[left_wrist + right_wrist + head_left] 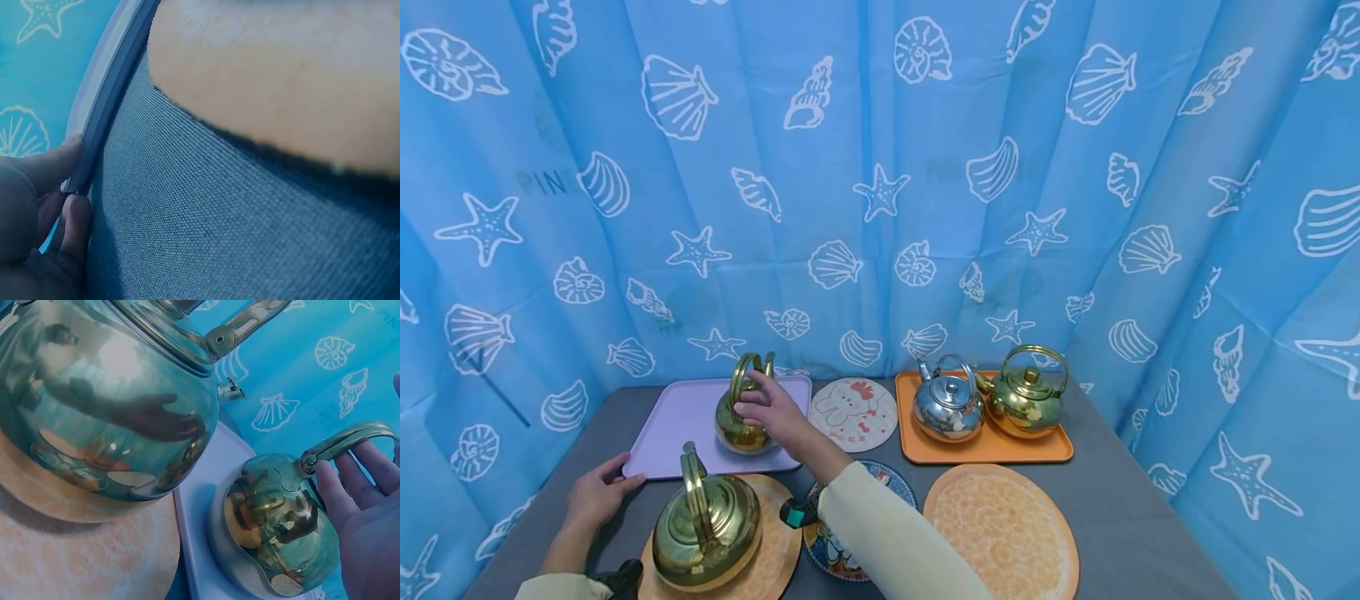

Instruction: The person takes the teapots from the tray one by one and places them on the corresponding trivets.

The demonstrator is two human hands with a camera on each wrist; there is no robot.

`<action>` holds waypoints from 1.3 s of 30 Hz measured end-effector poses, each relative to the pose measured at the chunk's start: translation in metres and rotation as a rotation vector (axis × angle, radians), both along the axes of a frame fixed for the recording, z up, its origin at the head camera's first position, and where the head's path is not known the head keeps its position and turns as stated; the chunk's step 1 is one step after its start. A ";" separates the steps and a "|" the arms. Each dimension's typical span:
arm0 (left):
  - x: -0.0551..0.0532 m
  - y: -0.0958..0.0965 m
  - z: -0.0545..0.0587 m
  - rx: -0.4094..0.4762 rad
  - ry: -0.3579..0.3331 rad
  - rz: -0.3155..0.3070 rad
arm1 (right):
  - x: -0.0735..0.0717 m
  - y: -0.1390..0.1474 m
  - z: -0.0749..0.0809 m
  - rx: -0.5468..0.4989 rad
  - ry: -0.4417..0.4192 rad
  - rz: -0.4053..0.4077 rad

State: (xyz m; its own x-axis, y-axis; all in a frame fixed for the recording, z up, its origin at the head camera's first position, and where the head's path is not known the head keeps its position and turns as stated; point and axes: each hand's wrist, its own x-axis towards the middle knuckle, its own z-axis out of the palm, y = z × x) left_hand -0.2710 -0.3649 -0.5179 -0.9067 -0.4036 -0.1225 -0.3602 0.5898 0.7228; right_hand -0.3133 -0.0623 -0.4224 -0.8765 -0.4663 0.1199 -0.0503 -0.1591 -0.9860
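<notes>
At the near left corner of the lavender tray (681, 417), my left hand (597, 498) pinches the rim. In the left wrist view the thumb lies on top of the rim and fingertips (77, 215) are at its lower edge. A small gold kettle (275, 525) stands on that tray. My right hand (782, 417) is at its arched handle (344, 440), fingers spread and fairly straight against it, not wrapped round. Nearer me, a larger gold kettle (707, 533) rests on a round tan mat (778, 533), its handle standing upright.
An orange tray (985, 454) at the back right bears a silver kettle (949, 408) and a gold kettle (1026, 400). Between the trays lies a round rabbit mat (853, 417). A blue patterned mat (898, 487) is partly under my right forearm, with another tan mat (1000, 533) to its right.
</notes>
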 end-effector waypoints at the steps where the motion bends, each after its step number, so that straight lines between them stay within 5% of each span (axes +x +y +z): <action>1: 0.000 0.000 -0.001 0.000 0.000 0.000 | 0.001 0.000 0.001 0.004 0.000 -0.008; 20: 0.001 -0.002 -0.002 0.006 0.003 -0.009 | 0.000 0.014 0.000 0.079 0.094 -0.064; 39: 0.001 0.000 -0.002 0.000 0.004 0.000 | -0.004 0.022 0.004 0.369 0.299 -0.317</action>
